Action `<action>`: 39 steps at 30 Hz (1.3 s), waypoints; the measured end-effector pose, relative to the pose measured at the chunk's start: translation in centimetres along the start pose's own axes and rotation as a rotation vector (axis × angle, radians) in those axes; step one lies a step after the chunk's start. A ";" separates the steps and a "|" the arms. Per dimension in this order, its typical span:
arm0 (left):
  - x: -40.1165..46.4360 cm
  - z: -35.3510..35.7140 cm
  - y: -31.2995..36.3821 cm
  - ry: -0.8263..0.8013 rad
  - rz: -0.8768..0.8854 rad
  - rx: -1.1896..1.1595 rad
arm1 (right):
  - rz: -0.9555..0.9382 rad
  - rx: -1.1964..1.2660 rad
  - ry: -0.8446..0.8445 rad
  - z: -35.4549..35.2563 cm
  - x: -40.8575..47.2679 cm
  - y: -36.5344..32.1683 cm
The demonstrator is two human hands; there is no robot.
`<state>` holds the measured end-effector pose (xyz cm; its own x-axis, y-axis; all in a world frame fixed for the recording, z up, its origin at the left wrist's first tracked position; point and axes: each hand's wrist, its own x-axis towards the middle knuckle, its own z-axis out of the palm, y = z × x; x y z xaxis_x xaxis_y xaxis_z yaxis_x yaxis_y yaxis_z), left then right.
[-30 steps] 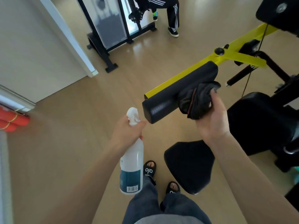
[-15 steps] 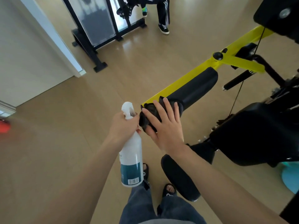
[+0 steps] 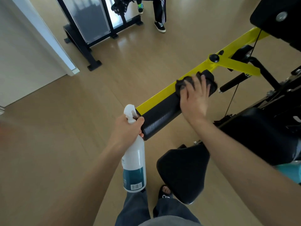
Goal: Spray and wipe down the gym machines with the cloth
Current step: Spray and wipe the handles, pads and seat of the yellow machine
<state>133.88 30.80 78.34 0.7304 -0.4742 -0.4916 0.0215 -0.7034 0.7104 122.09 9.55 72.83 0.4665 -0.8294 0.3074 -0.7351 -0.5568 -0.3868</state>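
Pressing cloth [image 3: 182, 84] — black pad [image 3: 161, 118]

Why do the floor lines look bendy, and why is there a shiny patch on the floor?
Head view: the wide-angle lens curves straight things, so the floor boards and yellow bar bow toward the edges. Head view: the pale patch near the far machine is light glaring off the floor. Head view: the right hand wiping with the cloth looks slightly smeared; the spray bottle is sharper.
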 end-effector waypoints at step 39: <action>-0.2 -0.2 0.3 -0.019 -0.006 -0.167 | 0.141 0.169 -0.081 -0.4 7.3 4.6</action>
<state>133.88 30.79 78.81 0.7167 -0.4812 -0.5048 0.1408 -0.6092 0.7805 121.91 0.99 73.63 0.4079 -0.8968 0.1715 -0.7065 -0.4290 -0.5629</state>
